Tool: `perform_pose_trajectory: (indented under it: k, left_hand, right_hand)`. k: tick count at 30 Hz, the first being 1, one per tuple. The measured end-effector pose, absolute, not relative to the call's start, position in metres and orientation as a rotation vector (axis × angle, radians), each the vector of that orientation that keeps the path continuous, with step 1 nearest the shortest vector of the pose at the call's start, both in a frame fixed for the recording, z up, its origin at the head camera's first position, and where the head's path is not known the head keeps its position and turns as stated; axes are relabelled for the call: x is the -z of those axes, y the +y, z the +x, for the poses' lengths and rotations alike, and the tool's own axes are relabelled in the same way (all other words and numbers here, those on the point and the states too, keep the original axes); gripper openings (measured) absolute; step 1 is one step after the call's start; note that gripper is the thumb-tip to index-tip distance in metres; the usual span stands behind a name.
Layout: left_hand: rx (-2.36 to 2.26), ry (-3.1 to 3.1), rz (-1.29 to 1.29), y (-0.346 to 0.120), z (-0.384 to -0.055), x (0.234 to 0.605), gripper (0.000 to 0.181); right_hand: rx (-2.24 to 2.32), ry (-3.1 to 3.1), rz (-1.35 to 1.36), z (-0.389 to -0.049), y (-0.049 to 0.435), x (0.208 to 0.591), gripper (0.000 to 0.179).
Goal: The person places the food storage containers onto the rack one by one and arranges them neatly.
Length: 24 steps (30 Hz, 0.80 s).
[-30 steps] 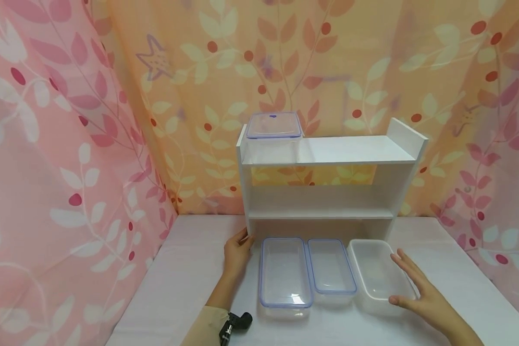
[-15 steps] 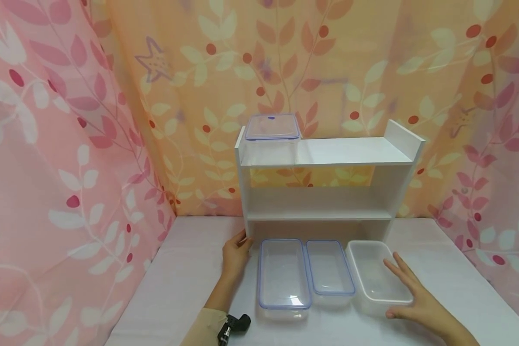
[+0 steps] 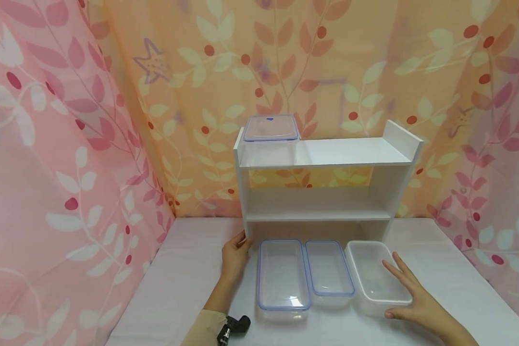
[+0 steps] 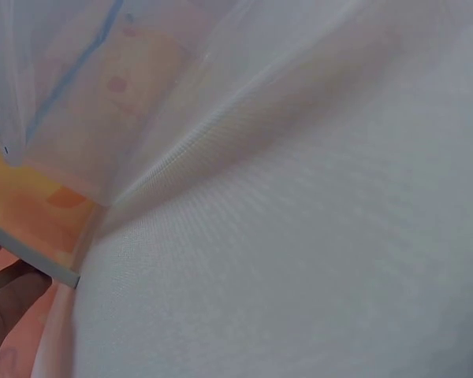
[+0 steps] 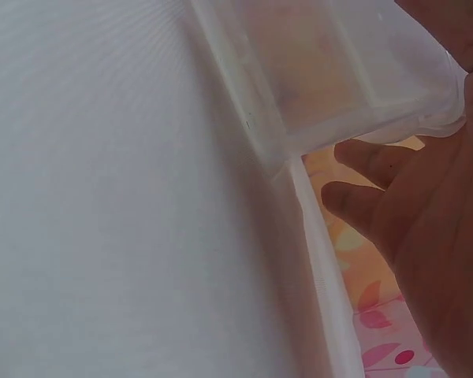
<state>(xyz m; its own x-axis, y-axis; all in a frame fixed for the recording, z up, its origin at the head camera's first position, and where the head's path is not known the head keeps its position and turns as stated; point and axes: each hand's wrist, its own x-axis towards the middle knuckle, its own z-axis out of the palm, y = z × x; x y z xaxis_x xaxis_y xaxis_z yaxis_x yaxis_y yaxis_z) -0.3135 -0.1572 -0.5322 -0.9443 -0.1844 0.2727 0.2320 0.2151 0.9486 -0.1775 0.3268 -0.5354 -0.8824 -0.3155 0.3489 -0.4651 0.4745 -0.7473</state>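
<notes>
A white shelf unit [image 3: 317, 211] stands on the table, and my left hand [image 3: 235, 257] grips the lower front edge of its left side panel. In the left wrist view, fingers [image 4: 16, 291] curl at that panel's edge [image 4: 33, 256]. My right hand [image 3: 417, 300] rests at the right side of a frosted, lidless-looking container [image 3: 378, 271], thumb and fingers spread along it. Between the hands lie two clear food containers with blue-rimmed lids, a larger one [image 3: 284, 276] and a smaller one [image 3: 329, 269], side by side. The right wrist view shows the frosted container [image 5: 331, 71] beside spread fingers [image 5: 370, 161].
Another blue-lidded container [image 3: 270, 139] sits at the left end of the shelf's top board. A white cloth covers the table [image 3: 177, 269]. Floral curtains [image 3: 190, 120] hang behind and at both sides. A black wrist mount [image 3: 233, 329] is on the left forearm.
My right hand has shifted slightly left, closer over the frosted container's right side. The left hand stays at the shelf panel. The whole head view has drifted slightly.
</notes>
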Motion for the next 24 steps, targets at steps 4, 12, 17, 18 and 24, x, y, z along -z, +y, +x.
perform_pose_trajectory:
  k: [4, 12, 17, 18, 24]
  left_hand:
    - [1.79, -2.159, -0.044, -0.157, -0.313, 0.533, 0.039]
    - [1.83, -2.168, -0.061, -0.159, -0.308, 0.525, 0.041]
    - [1.79, -2.175, -0.101, -0.157, -0.293, 0.509, 0.041]
    - [1.787, -2.175, -0.103, -0.156, -0.29, 0.507, 0.041]
    - [1.823, -2.159, -0.074, -0.158, -0.308, 0.527, 0.041]
  right_hand:
    - [-1.351, -2.545, 0.682, -0.178, 0.326, 0.535, 0.11]
    - [-1.318, -2.572, 0.642, -0.176, 0.326, 0.535, 0.107]
    - [-1.292, -2.571, 0.645, -0.175, 0.326, 0.539, 0.104]
    - [-1.287, -2.571, 0.638, -0.174, 0.326, 0.539, 0.104]
    - [-1.345, -2.547, 0.582, -0.175, 0.328, 0.536, 0.1]
